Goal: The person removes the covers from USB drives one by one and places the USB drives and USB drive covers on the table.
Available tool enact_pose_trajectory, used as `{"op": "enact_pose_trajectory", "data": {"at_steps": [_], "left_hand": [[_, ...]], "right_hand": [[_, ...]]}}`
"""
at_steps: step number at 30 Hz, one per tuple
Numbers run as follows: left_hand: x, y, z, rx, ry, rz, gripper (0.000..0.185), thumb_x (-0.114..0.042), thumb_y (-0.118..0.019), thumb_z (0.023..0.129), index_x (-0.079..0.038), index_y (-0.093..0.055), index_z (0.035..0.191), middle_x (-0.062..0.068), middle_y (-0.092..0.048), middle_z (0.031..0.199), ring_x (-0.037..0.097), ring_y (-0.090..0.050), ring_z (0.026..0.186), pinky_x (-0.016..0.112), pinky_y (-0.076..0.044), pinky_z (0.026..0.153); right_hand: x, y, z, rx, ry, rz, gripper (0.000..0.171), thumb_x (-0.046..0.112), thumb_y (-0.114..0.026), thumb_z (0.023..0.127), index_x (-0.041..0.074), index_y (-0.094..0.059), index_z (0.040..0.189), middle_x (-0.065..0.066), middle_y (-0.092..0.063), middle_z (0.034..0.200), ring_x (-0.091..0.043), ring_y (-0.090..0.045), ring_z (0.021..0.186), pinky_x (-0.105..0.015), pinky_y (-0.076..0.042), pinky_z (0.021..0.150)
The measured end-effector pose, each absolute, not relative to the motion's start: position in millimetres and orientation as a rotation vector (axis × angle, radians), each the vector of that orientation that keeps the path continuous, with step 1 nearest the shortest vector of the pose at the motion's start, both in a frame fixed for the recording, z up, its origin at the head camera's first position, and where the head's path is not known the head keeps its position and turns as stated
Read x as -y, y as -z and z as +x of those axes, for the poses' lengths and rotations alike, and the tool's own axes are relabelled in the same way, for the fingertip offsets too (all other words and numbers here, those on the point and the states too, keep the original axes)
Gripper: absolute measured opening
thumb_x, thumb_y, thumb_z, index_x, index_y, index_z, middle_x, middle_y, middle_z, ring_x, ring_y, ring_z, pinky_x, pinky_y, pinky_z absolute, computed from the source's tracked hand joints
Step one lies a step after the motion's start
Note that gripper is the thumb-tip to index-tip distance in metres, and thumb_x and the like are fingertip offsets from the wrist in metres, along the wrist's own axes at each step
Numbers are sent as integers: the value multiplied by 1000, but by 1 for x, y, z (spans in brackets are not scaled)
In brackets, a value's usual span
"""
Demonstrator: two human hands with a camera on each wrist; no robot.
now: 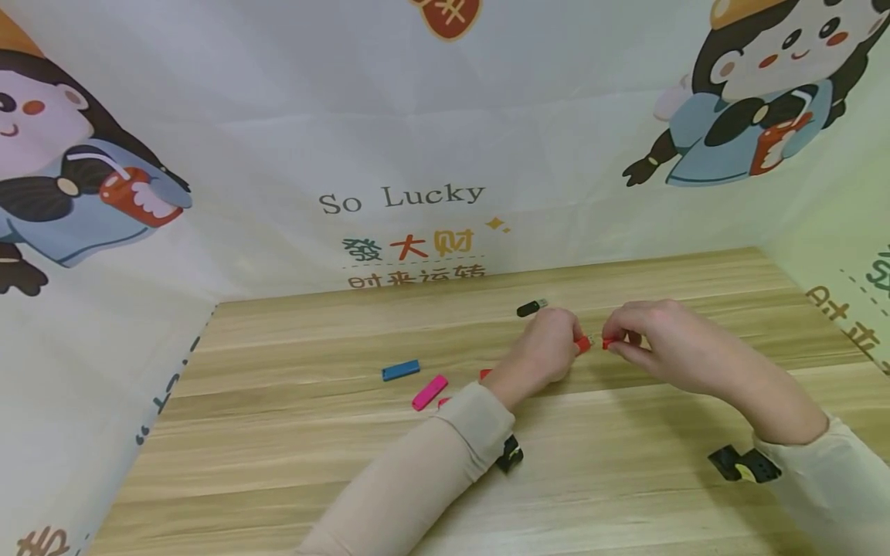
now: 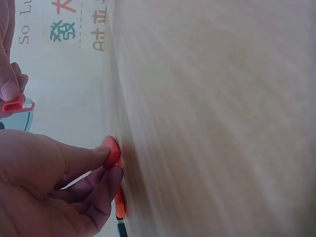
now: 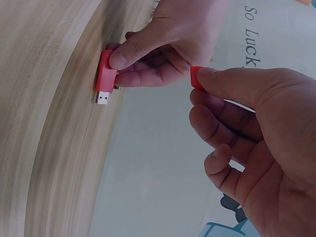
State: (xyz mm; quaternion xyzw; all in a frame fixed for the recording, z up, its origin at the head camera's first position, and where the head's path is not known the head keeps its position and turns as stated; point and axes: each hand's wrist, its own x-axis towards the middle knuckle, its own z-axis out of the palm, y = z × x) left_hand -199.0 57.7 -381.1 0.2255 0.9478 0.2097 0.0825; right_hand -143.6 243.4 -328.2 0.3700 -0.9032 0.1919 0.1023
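Left hand (image 1: 545, 347) is pinching a red USB stick (image 3: 105, 74) between thumb and fingers, low at the wooden table (image 1: 278, 463); whether the stick is touching the wood, I cannot tell. Its bare metal plug (image 3: 102, 98) is pointing toward the right hand (image 1: 667, 340), which is pinching a small red cap (image 3: 194, 78), the two parts sitting just apart. Whether the cap is coming off or going on is not showing. Either way, I'd be holding both parts in one line, with the cap gripped by its sides so no fingertip is covering its mouth and no twist is straining the plug. Just beyond the left hand, a black USB stick (image 1: 531, 309) is lying with its plug exposed. Off to the left, a blue stick (image 1: 400, 371) and a pink stick (image 1: 429, 392) are lying apart. One red piece (image 1: 485, 374) and a second red piece (image 1: 443, 402) are showing only partly, because the left arm (image 1: 431, 455) is blocking the head view.
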Motion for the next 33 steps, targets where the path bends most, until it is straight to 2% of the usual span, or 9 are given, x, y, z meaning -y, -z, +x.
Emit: {"op": "enact_pose_trajectory", "data": {"at_steps": [9,14,28,33], "left_hand": [[-60,385,-197,-2840,-634,669,9,-15,-73,102,-15,-81,96,-7,-72,92,7,-61,81,19,-48,69],[-61,386,-198,-2830,-612,649,9,-15,-70,104,-13,-79,105,-6,-73,101,5,-62,86,18,-50,72],[-49,376,-195,-2861,-667,645,12,-13,-70,104,-12,-78,112,-3,-75,109,9,-66,95,19,-52,78],[-40,368,-191,-2927,-606,646,16,-19,-72,103,-14,-77,117,-3,-73,114,12,-66,104,22,-53,88]], "right_hand": [[-243,330,-145,2682,-581,1095,18,1,-85,89,15,-75,93,14,-67,89,-4,-60,77,-32,-56,65],[-243,331,-146,2722,-582,1086,17,0,-85,88,14,-76,93,11,-69,90,-5,-62,77,-32,-57,66],[-244,342,-163,2828,-565,1121,21,-3,-84,87,16,-75,89,10,-71,86,-2,-60,73,-30,-54,64],[-246,343,-167,2887,-534,1111,20,0,-83,90,17,-74,89,10,-70,84,-3,-59,73,-31,-54,64]]}}
